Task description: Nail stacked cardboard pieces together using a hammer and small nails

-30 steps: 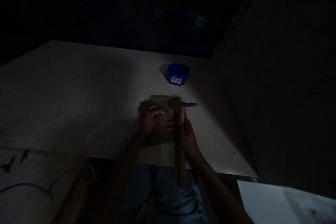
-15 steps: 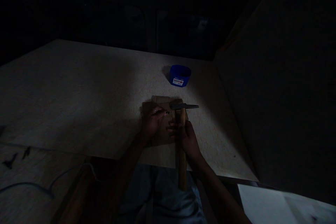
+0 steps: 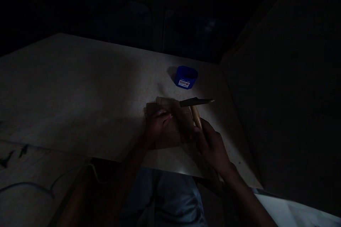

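Wrapped round the wooden handle of a hammer, my right hand holds it above the right side of a brown cardboard piece. The hammer's dark metal head points left and right over the cardboard's far right corner. My left hand rests on the cardboard's left part with its fingertips pinched together. Whatever is between those fingertips is too dark and small to make out. The cardboard lies flat near the table's front edge.
A blue plastic tub with a white label stands beyond the cardboard on the pale table. A dark upright panel borders the right side. A thin cable lies at the lower left.
My right hand has shifted right and taken a grip round the hammer handle, and the hammer has tilted and moved right. The left hand stays on the cardboard.
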`<action>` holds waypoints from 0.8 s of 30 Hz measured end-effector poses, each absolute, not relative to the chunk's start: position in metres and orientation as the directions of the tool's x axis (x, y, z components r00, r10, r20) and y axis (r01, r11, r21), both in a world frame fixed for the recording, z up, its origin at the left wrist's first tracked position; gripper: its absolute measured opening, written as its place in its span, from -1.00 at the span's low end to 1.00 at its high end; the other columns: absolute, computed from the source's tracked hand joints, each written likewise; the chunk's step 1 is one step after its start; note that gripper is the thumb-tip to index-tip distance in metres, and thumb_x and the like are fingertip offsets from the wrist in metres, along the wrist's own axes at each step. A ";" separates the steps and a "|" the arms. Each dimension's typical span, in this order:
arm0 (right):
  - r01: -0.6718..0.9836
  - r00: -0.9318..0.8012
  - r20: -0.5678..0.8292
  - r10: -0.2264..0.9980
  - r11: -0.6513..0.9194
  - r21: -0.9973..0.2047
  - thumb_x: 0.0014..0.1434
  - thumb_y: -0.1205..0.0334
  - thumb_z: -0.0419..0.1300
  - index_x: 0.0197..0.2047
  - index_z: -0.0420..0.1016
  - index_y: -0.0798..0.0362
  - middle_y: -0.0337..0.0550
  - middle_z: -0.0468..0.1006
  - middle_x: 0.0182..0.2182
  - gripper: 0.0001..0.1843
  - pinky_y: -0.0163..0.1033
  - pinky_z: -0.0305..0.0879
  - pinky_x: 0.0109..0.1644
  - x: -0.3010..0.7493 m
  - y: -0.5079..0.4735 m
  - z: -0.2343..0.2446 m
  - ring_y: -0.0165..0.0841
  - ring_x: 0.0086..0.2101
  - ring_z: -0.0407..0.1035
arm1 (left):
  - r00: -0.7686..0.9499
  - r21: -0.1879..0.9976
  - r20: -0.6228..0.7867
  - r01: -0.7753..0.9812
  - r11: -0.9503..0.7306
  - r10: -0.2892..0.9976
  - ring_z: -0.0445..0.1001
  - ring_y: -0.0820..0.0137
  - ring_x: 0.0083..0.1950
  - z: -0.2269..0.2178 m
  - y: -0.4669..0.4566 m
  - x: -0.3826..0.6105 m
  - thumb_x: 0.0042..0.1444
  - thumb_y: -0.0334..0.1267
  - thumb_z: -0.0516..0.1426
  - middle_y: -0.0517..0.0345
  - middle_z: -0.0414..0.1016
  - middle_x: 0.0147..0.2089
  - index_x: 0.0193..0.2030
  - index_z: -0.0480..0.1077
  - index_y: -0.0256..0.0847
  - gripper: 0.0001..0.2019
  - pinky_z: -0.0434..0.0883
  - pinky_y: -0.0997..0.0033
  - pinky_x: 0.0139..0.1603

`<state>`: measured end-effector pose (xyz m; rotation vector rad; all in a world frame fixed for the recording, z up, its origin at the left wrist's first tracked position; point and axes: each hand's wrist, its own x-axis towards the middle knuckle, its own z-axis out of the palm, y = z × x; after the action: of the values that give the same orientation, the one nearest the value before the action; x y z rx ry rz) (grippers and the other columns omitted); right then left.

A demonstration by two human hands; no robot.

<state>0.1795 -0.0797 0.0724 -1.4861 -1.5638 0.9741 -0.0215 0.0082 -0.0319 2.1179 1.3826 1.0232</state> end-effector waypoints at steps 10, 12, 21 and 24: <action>0.634 -0.189 -0.039 0.981 0.091 -0.768 0.39 -0.02 -0.05 0.20 0.42 0.20 -0.03 0.66 -0.35 -0.45 -0.28 0.35 -0.37 0.182 -0.065 0.075 -0.22 -0.41 0.55 | 0.233 0.655 0.352 0.631 -0.416 0.907 0.53 0.36 -0.19 -0.032 0.009 -0.019 0.26 -0.30 0.17 0.07 0.58 -0.22 -0.24 0.62 -0.16 -0.83 0.45 0.38 -0.13; 0.637 -0.176 -0.013 0.984 0.104 -0.764 0.39 -0.01 -0.05 0.23 0.39 0.19 -0.02 0.67 -0.33 -0.45 -0.27 0.38 -0.32 0.182 -0.065 0.077 -0.22 -0.37 0.56 | 0.230 0.654 0.341 0.638 -0.406 0.912 0.53 0.36 -0.19 -0.033 0.010 -0.019 0.24 -0.31 0.18 0.07 0.59 -0.23 -0.25 0.63 -0.15 -0.84 0.45 0.38 -0.12; 0.656 -0.255 -0.069 0.965 0.120 -0.745 0.38 0.00 -0.05 0.23 0.41 0.18 0.01 0.69 -0.30 -0.45 -0.23 0.41 -0.27 0.183 -0.059 0.073 -0.18 -0.36 0.58 | 0.243 0.649 0.201 0.693 -0.315 0.949 0.55 0.33 -0.17 -0.020 0.011 -0.015 0.22 -0.33 0.18 0.07 0.62 -0.21 -0.24 0.64 -0.14 -0.83 0.44 0.36 -0.11; 0.668 -0.270 -0.103 0.957 0.109 -0.737 0.38 0.01 -0.05 0.19 0.46 0.17 0.00 0.69 -0.28 -0.47 -0.26 0.39 -0.33 0.182 -0.058 0.072 -0.20 -0.37 0.58 | 0.281 0.613 0.177 0.719 -0.329 0.943 0.54 0.33 -0.19 -0.015 0.011 -0.016 0.21 -0.33 0.17 0.07 0.61 -0.24 -0.30 0.64 -0.15 -0.82 0.42 0.36 -0.12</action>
<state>0.1818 -0.0585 0.0721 -1.5815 -1.9930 0.9772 -0.0156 0.0109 -0.0149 2.1410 1.4953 0.7320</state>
